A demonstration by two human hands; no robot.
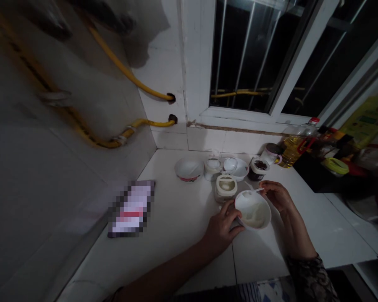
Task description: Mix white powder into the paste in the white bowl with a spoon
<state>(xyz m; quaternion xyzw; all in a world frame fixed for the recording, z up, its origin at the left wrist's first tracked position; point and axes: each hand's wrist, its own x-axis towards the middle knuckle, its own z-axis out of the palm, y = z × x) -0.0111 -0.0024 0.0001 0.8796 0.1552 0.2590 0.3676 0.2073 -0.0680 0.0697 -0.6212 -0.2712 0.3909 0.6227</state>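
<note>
My left hand [223, 225] grips the rim and side of a white bowl [253, 222], which tilts toward me. Something pale, perhaps a liquid or paste, lies in the bottom. Thumb and fingers of my right hand [276, 195] pinch a thin white handle, apparently a spoon [255, 191], at the bowl's far rim. Whatever part of it reaches into the bowl is hard to make out. Just beyond the bowl stands a square clear jar [226, 189] with a pale lid.
Behind are a patterned bowl [189, 170], a white-topped jar [213, 169], another small bowl [241, 169] and a dark-filled jar [258, 168]. A mug [271, 154] and an oil bottle [294, 144] stand right. A blurred-out phone-like object [131, 209] lies left. Yellow pipes [132, 77] run along the wall.
</note>
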